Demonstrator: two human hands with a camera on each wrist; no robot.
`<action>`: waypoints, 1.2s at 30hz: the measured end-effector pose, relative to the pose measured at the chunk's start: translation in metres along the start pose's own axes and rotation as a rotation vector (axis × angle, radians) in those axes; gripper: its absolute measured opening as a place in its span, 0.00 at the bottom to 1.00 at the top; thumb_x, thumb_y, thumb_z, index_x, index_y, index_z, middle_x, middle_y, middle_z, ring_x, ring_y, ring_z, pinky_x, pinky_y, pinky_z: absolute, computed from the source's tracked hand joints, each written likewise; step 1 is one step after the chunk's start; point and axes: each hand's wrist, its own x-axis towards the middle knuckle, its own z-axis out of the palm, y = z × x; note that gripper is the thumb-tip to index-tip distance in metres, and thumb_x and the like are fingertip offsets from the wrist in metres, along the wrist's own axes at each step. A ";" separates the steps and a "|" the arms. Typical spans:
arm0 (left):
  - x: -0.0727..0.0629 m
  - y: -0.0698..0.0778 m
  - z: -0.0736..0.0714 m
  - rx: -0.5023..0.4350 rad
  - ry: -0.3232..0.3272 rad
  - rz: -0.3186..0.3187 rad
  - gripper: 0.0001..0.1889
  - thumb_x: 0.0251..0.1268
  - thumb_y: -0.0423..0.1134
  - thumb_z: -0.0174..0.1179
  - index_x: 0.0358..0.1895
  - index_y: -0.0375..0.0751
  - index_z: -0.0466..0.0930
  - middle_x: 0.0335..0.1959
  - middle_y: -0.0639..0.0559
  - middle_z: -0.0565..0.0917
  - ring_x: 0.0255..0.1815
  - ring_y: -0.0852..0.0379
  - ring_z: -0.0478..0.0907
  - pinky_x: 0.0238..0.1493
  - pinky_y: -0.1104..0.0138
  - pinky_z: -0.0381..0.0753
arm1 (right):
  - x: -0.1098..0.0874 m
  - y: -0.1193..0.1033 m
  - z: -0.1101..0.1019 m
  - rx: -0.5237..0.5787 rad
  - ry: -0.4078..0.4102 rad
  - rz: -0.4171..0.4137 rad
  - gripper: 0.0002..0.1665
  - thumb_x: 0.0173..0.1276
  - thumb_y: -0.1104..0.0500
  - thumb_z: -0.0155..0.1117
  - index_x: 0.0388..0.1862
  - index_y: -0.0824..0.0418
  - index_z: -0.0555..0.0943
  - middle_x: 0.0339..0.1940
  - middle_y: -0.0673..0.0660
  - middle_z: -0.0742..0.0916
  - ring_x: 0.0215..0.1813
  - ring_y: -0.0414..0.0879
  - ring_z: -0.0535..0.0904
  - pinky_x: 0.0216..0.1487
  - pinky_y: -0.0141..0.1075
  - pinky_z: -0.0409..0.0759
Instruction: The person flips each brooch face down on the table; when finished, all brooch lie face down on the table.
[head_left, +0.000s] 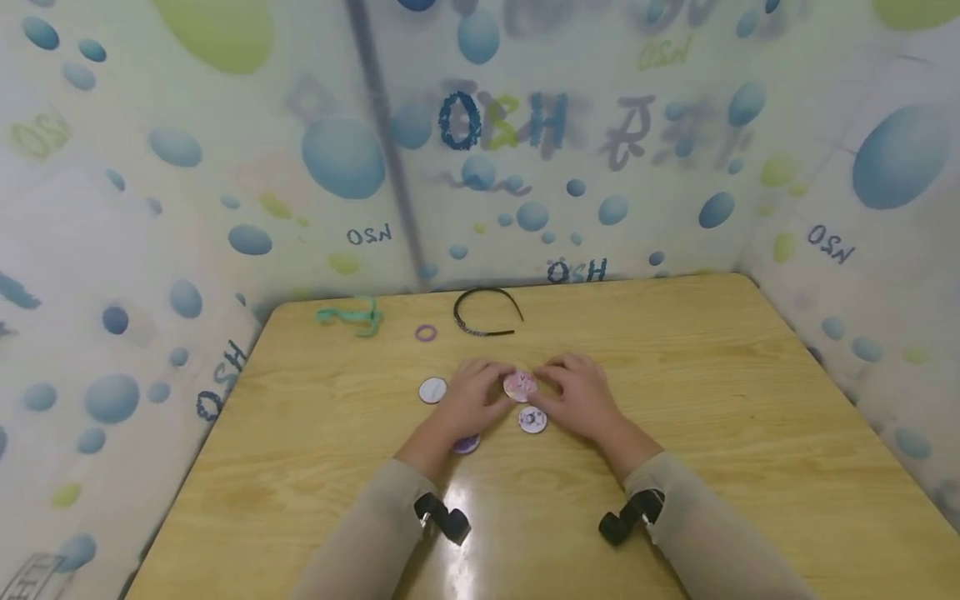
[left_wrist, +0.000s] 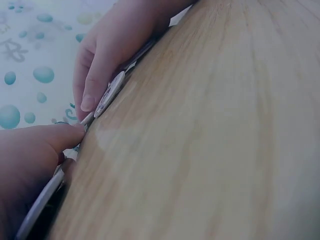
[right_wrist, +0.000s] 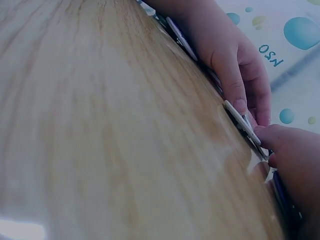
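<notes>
Both hands meet at a round pink picture badge (head_left: 521, 385) in the middle of the table. My left hand (head_left: 471, 398) pinches its left side with thumb and fingers. On the opposite side, my right hand (head_left: 579, 398) grips the edge the same way. Just below lies a white badge (head_left: 532, 420) with a dark figure drawn on it; its thin rim shows beside the fingertips in the left wrist view. A purple badge (head_left: 466, 445) sits partly hidden under the left wrist. Left of that hand is a plain whitish badge (head_left: 432, 390).
Toward the back of the wooden table (head_left: 750, 417) lie a black headband (head_left: 459, 317), a purple ring-shaped band (head_left: 426, 333) and a green claw-like hair clip (head_left: 360, 317). Patterned walls (head_left: 660, 192) enclose the back and both sides.
</notes>
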 end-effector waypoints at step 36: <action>0.002 0.002 0.000 -0.027 -0.023 -0.046 0.27 0.74 0.46 0.69 0.72 0.43 0.78 0.68 0.48 0.82 0.71 0.47 0.73 0.77 0.51 0.65 | 0.001 0.000 0.001 0.084 0.041 -0.001 0.25 0.66 0.44 0.81 0.58 0.53 0.91 0.57 0.54 0.88 0.64 0.57 0.76 0.66 0.60 0.69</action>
